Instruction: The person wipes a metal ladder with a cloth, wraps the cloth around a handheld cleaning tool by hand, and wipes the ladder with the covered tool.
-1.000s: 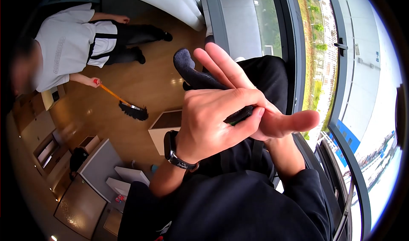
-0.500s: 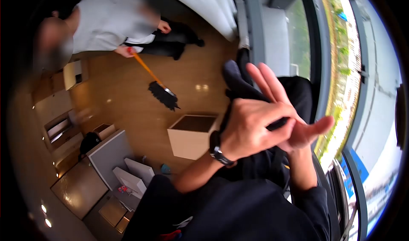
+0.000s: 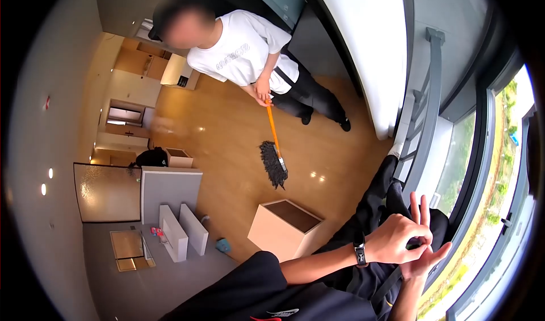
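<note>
1. Here are your hands, low on the near right: your left hand point(image 3: 394, 238) reaches across to your right hand point(image 3: 417, 266), and the two touch. That contact looks to let one brace the other.

2. Your left grip is narrow, thumb and forefinger curled into a ring whose tips meet the right hand. Dark shows through the ring; whether that's something pinched or only clothing behind, I can't tell.

3. Your right hand is wider: two fingers up, thumb out to the right, probably clear of the left fingertips. Its other fingers are hidden, so I can't tell what they hold.

4. Both hands are over your dark trousers point(image 3: 373, 210), near the window frame point(image 3: 479, 150), left wristband point(image 3: 360, 254) facing up. Working close to your lap likely steadies them.

5. Out left of your legs, an open-topped box point(image 3: 278, 230) sits on the floor point(image 3: 227, 167), apart from your hands.

6. Farther off, another person point(image 3: 238, 51) grips an orange handle point(image 3: 272, 128), its slant seemingly letting the dark mop head point(image 3: 272, 165) lie on the boards.
</note>
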Tool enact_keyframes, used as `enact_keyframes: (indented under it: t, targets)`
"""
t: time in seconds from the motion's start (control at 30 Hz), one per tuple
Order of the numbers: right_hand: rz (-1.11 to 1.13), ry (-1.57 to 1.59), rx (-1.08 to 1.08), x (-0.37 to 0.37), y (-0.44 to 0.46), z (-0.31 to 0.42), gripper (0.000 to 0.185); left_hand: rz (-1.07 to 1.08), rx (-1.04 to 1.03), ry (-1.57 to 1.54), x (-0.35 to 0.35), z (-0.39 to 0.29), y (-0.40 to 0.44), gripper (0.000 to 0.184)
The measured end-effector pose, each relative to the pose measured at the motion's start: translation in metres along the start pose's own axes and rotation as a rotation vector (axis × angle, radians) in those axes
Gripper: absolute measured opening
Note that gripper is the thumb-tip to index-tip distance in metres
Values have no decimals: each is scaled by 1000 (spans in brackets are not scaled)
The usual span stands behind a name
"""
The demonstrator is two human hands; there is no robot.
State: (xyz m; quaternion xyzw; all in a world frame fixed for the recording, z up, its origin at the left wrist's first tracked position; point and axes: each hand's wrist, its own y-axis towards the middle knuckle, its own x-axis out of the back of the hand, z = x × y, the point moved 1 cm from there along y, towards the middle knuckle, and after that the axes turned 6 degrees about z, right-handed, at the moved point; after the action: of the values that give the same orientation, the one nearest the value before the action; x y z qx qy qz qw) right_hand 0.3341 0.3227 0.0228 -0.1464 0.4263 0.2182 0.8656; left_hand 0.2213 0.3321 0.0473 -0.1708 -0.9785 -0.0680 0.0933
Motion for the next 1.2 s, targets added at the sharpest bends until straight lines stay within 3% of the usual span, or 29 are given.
enact_keyframes:
  t: [0.07, 0.4, 0.47, 0.5, 1.2]
  targets:
    - [-53, -3, -37, 3, -2, 0, 119, 42, 31, -42, -1, 0, 1, 12]
    - [16, 10, -28, 4, 3, 1, 120, 1, -15, -52, 2, 0, -2, 12]
    - [-5, -23, -53, 0, 3, 1, 120, -6, -21, -61, 5, -2, -3, 12]
    - [54, -1, -22, -1, 5, 2, 110, 1, -24, -65, 5, -2, -3, 12]
    - [11, 31, -42, -1, 13, -7, 111, -47, 100, -64, 7, 2, -3, 10]
